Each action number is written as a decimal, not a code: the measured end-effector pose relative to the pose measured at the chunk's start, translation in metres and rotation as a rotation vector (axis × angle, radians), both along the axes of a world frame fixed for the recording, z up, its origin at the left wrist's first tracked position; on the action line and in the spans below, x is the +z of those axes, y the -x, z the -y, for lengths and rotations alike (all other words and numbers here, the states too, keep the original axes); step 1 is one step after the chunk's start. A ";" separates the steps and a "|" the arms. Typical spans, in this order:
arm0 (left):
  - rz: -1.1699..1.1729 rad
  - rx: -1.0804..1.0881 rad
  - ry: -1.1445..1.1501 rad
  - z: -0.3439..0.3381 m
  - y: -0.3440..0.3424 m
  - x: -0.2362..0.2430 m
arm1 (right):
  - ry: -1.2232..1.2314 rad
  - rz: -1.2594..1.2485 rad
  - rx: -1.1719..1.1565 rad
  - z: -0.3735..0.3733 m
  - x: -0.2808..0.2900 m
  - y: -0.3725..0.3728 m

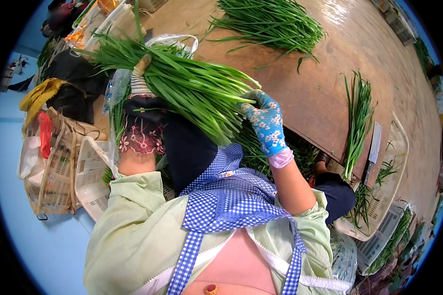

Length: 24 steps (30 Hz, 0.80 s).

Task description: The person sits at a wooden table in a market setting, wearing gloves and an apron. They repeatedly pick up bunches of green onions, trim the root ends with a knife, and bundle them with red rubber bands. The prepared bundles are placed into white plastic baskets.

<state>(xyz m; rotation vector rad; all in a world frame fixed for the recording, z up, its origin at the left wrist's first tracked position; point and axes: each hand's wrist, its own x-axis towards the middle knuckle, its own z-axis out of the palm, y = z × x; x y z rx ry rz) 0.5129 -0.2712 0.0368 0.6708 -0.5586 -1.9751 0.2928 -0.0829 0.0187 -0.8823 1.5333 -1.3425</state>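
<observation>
A thick bunch of garlic chives (187,83) lies across in front of me, leafy tips to the left and pale cut ends to the right. My left hand (142,76), in a whitish glove with the thumb showing on top, is wrapped round the bunch nearer its leafy end. At the pale ends is my right hand (265,119), in a blue flowered glove, its thumb and fingers pinched on a few stalks. The fingertips under the bunch are hidden.
On the brown tabletop lie a large chive pile (273,24), a smaller bunch (359,123) and a knife (373,150). Plastic crates (91,184) stand at the left, with another crate (401,157) at the right. A plastic bag (174,40) sits behind my left hand.
</observation>
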 end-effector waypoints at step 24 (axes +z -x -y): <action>0.131 0.517 -0.298 0.015 -0.031 -0.017 | 0.112 -1.188 0.226 -0.053 -0.024 0.001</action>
